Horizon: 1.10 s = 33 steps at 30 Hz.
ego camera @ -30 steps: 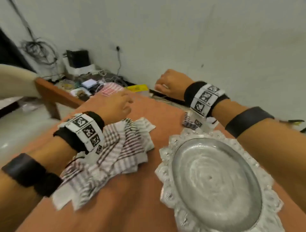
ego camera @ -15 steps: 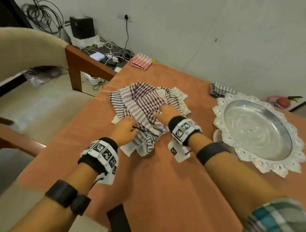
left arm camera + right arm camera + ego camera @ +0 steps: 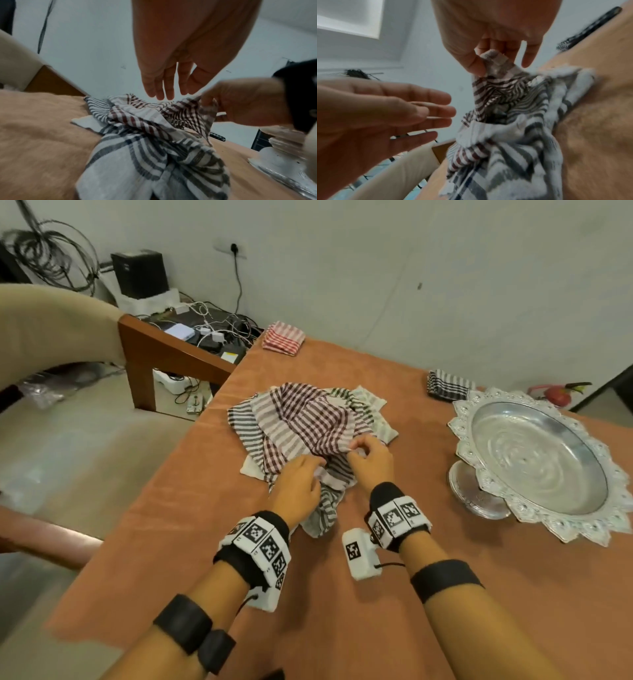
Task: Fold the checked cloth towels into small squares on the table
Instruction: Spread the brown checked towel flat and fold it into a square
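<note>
A heap of crumpled checked towels (image 3: pixel 301 422) lies mid-table on the orange tablecloth (image 3: pixel 191 542). My right hand (image 3: pixel 356 448) pinches a corner of the maroon-checked towel (image 3: pixel 494 81) between thumb and fingers and lifts it a little off the heap. My left hand (image 3: pixel 317 467) hovers just left of it, fingers straight, gripping nothing; the left wrist view shows its fingertips (image 3: pixel 161 93) just above the heap (image 3: pixel 145 135). A folded red-checked towel (image 3: pixel 283 337) sits at the far corner. A folded black-checked one (image 3: pixel 448 385) lies by the tray.
An ornate silver pedestal tray (image 3: pixel 479 474) stands at the right of the table. To the left are a beige chair (image 3: pixel 51 330) and a low wooden side table (image 3: pixel 171 354) covered in cables and chargers. The wall runs close behind the table.
Both hands came back from the far side of the table to the heap. My right hand has taken a corner of the maroon towel, and my left hand has opened beside it.
</note>
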{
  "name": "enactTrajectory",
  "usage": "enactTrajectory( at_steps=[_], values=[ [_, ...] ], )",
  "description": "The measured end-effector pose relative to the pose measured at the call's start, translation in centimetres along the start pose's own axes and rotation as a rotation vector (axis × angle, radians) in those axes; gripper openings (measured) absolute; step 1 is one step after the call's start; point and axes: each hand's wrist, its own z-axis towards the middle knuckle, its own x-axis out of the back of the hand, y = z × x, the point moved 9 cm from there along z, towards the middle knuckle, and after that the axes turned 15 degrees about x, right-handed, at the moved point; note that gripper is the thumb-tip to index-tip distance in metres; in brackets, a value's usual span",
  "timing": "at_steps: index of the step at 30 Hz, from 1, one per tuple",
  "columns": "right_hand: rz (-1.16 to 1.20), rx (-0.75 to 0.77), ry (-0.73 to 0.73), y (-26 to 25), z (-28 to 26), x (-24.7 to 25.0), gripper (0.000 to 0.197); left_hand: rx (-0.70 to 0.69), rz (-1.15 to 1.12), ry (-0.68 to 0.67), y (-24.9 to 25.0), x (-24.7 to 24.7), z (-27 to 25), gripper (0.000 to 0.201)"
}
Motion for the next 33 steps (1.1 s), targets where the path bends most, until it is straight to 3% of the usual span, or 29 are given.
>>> enactTrajectory(
  at_steps=[4,8,11,13,15,18,22,26,30,33],
  values=[
    [0.263,0.101,0.071,-3.3,-2.0,4.8,0.036,-0.109,-0.118,0.120,3.8,2.4,-1.3,0.047],
    [0.548,0.104,0.018,-6.2,-4.4,8.8,0.040,-0.261,-0.253,0.158,8.9,4.4,-3.9,0.053],
    [0.682,0.137,-0.070,-7.8,-7.5,12.4,0.036,-0.385,-0.144,-0.046,13.9,2.6,-6.9,0.058],
    [0.674,0.171,-0.091,-8.2,-9.7,14.9,0.031,-0.349,-0.045,-0.239,16.0,0.2,-8.7,0.039],
    [0.604,0.181,-0.077,-7.7,-12.6,18.5,0.026,-0.307,-0.047,-0.337,17.9,-1.9,-11.3,0.021],
    [0.338,0.152,-0.155,-5.3,-16.9,23.8,0.024,-0.254,-0.162,-0.290,20.3,-3.4,-14.1,0.004],
    [-0.485,0.092,-0.451,-0.1,-22.3,30.4,0.028,-0.344,-0.151,-0.154,25.2,-4.3,-18.2,0.011],
    [-0.787,-0.081,-0.263,3.9,-27.0,41.3,0.022,-0.436,-0.073,-0.071,30.0,-6.2,-21.4,0.013],
    [-0.770,-0.170,-0.032,5.6,-30.9,51.5,0.025,-0.386,-0.040,-0.036,32.5,-8.1,-22.1,0.013],
    [-0.578,-0.229,0.085,7.6,-33.1,55.9,0.032,-0.336,0.151,-0.223,34.3,-11.8,-22.0,0.019]
  ],
)
